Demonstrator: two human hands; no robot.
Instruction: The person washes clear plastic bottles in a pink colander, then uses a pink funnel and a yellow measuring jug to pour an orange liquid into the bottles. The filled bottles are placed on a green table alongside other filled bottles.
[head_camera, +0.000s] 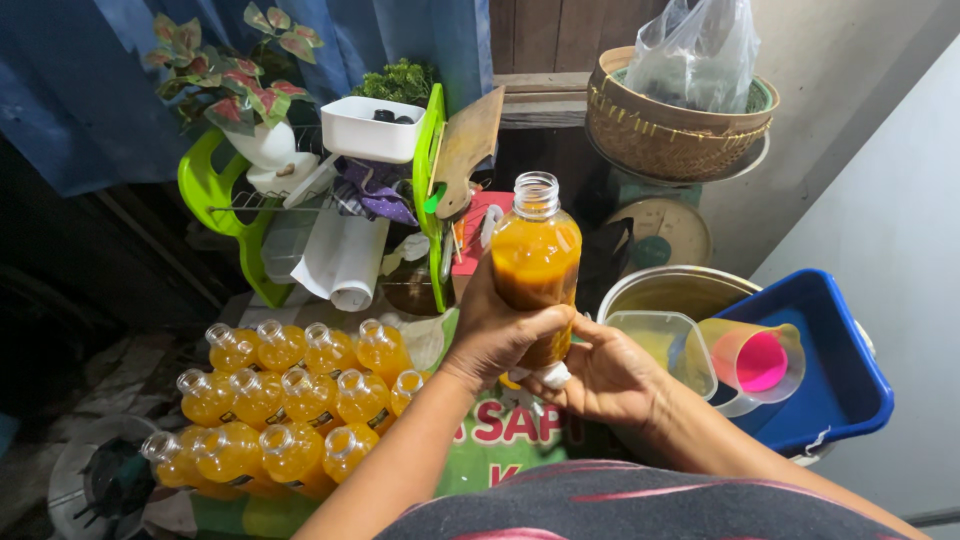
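I hold a clear plastic bottle (535, 250) of orange liquid upright in front of me, with no cap on its neck. My left hand (500, 335) wraps its lower half from the left. My right hand (600, 375) cups its base from the right, fingers curled around something small and white (550, 376). Below left, several uncapped bottles of the same orange liquid (290, 400) stand packed in rows.
A blue tub (850, 370) at right holds a clear cup with a pink funnel (760, 360). A metal pot (680, 290) and a clear container (665, 335) sit beside it. Behind are a green dish rack (225, 195), a cutting board (470, 145), a woven basket (680, 130) and a scale (665, 235).
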